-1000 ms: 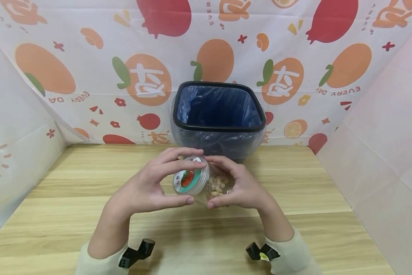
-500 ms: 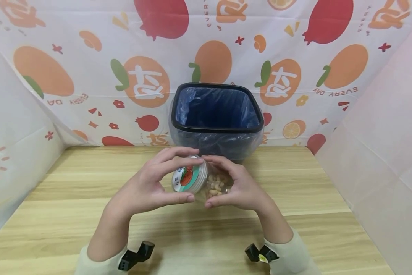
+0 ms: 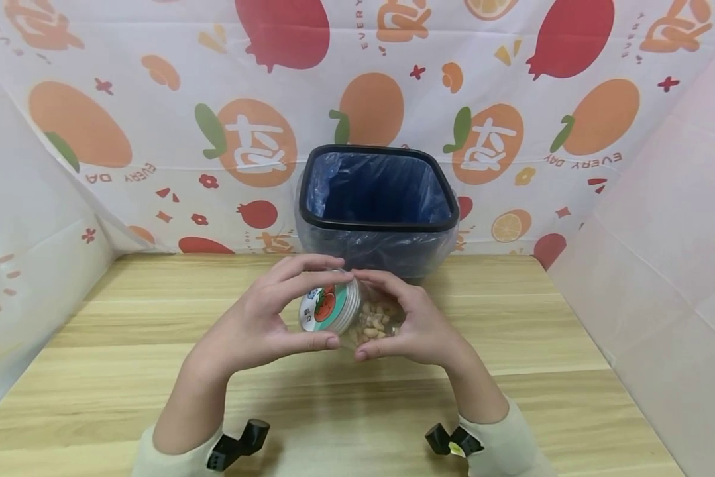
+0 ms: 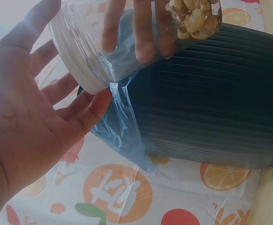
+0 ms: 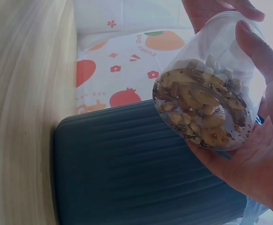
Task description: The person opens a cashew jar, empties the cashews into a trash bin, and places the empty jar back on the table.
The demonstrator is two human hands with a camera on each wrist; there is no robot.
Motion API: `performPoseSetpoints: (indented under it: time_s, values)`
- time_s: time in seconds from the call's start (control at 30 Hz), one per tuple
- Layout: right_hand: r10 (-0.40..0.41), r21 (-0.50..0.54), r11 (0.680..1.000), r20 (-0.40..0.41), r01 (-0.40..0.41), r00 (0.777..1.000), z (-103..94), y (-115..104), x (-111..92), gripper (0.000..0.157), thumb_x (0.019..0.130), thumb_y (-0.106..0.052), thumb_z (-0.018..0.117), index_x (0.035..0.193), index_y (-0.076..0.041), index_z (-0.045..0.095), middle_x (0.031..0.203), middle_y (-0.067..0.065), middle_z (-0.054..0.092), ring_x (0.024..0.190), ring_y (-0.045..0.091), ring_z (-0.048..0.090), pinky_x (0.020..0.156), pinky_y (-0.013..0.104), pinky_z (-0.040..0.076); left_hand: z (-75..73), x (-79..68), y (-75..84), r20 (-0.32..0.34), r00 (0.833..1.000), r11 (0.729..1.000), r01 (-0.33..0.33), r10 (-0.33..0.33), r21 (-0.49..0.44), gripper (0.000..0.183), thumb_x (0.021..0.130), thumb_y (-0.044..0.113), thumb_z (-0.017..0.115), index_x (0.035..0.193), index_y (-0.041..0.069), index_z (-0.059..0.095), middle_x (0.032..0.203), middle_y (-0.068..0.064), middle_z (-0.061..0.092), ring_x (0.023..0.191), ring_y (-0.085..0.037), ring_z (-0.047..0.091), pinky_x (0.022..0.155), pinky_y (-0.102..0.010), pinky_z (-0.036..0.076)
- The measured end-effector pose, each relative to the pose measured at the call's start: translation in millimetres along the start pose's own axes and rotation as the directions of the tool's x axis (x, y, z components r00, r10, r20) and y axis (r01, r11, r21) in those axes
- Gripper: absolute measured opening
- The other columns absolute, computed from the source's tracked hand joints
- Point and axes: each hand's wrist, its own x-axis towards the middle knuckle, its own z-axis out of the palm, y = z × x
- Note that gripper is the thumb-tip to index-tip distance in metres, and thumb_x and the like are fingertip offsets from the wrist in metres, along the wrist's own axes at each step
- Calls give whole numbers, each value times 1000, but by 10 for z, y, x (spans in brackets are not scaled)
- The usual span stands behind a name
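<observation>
A clear plastic jar (image 3: 362,324) with cashews (image 3: 372,323) in its lower part is tilted in the air, its lid toward the left. My right hand (image 3: 417,323) grips the jar's body, fingers behind and thumb along the near side. Around the lid (image 3: 323,310), which bears a green and white label with a red fruit, my left hand (image 3: 256,324) curves with fingers above and thumb below. In the left wrist view, the left fingertips meet the rim of the lid (image 4: 75,51). Brown crumbs and cashews (image 5: 197,105) lie against the jar's bottom in the right wrist view.
Directly behind the hands stands a dark bin (image 3: 393,255), lined with a clear bluish bag and ringed by a black rim (image 3: 381,226). It stands at the back of the wooden table (image 3: 357,404). A fruit-print cloth (image 3: 202,86) hangs behind, with pale side walls.
The jar has shifted very slightly to the left with both hands still holding it. The lid label has turned a little. The bin stays put.
</observation>
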Motion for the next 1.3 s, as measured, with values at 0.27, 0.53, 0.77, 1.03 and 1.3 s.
performPoseSetpoints:
  time_s: [0.27,0.53,0.77,1.03,1.3]
  values:
    - [10,-2,1000,2,-10,1000,-9,-15,1,96,62,-17,97,145,-21,49,143,-5,56,130,17,55,109,35,44,0,-3,-7,10,1000,1000,2,-2,5,74,71,32,91,138,24,60,141,-1,54,133,-17,49,103,-29,46]
    - [4,33,999,32,-6,999,-27,11,1,94,62,-14,96,144,-21,49,143,-5,56,131,18,54,111,36,42,-25,-28,3,68,997,999,24,-22,-29,76,71,32,91,140,23,59,147,-3,49,136,-19,44,105,-36,44]
    - [17,60,998,75,-21,997,-33,30,0,95,64,-15,96,145,-22,48,142,-5,56,131,18,54,111,36,43,-13,-13,5,81,994,995,-73,79,-72,73,70,23,92,136,17,61,145,-8,52,134,-23,47,104,-31,45]
    - [10,68,998,74,-15,997,-29,44,-2,94,64,-15,95,145,-21,48,142,-4,57,130,18,55,110,36,43,-6,-6,0,58,993,992,-102,107,-72,67,75,26,89,135,17,62,143,-7,53,132,-23,48,100,-27,46]
    - [12,71,997,51,-16,999,-15,36,-1,94,63,-12,95,145,-21,49,141,-4,57,130,18,55,110,36,43,0,3,-16,38,995,994,-93,95,-51,69,74,29,90,135,18,62,141,-7,55,132,-22,49,104,-27,44]
